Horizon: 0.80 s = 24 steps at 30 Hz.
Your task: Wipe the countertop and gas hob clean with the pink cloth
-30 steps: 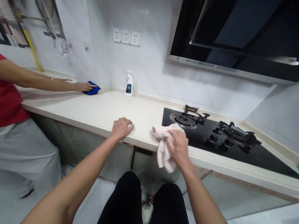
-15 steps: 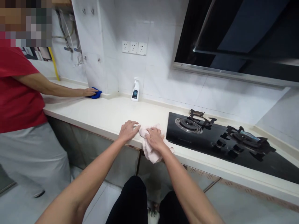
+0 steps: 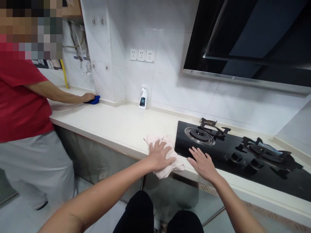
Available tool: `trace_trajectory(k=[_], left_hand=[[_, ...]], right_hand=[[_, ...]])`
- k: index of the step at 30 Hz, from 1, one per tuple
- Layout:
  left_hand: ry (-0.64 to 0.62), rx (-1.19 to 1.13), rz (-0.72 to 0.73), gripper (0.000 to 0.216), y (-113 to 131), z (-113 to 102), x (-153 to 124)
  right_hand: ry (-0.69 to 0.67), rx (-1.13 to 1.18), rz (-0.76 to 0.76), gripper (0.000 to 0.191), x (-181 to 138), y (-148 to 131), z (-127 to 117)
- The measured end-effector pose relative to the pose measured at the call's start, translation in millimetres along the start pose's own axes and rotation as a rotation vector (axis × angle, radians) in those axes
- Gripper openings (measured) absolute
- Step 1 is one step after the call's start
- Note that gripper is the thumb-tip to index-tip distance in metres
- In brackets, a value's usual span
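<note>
The left hand (image 3: 159, 156) is spread flat on a pale pink cloth (image 3: 170, 170), partly hidden beneath the palm, on the counter (image 3: 109, 124) edge; the right hand (image 3: 202, 164) is spread at the glass hob (image 3: 267, 181), contact unclear.

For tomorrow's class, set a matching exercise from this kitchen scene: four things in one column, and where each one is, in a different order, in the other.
Things:
1. pale pink towel
2. blue cloth
3. white spray bottle
4. black glass gas hob

Places:
A. under the co-worker's hand
B. set into the counter, right of the towel
C. under the person's left hand
D. upright on the counter, by the tiled wall

Pairs: 1-C, 2-A, 3-D, 4-B
</note>
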State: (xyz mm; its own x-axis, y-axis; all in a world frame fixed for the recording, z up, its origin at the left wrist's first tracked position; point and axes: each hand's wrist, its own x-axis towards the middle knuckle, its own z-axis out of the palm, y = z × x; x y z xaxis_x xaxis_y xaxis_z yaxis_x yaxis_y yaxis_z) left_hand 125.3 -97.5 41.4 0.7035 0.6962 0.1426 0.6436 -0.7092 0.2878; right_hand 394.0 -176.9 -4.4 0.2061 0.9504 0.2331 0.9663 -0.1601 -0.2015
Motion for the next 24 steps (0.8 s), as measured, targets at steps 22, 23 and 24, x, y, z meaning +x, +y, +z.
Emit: trace_trajectory(k=[22, 23, 24], left_hand=[[-0.223, 0.156, -0.029, 0.063, -50.8, 2.3, 296.6], [-0.211, 0.155, -0.043, 0.063, -50.3, 3.5, 311.7], [-0.187, 0.154, -0.059, 0.062, -49.8, 5.7, 322.9]], right_hand=[[0.327, -0.389, -0.34, 0.076, -38.0, 3.6, 38.0], [0.312, -0.387, -0.336, 0.078, -38.3, 9.3, 41.0], [0.295, -0.375, -0.326, 0.079, -38.7, 15.7, 44.9]])
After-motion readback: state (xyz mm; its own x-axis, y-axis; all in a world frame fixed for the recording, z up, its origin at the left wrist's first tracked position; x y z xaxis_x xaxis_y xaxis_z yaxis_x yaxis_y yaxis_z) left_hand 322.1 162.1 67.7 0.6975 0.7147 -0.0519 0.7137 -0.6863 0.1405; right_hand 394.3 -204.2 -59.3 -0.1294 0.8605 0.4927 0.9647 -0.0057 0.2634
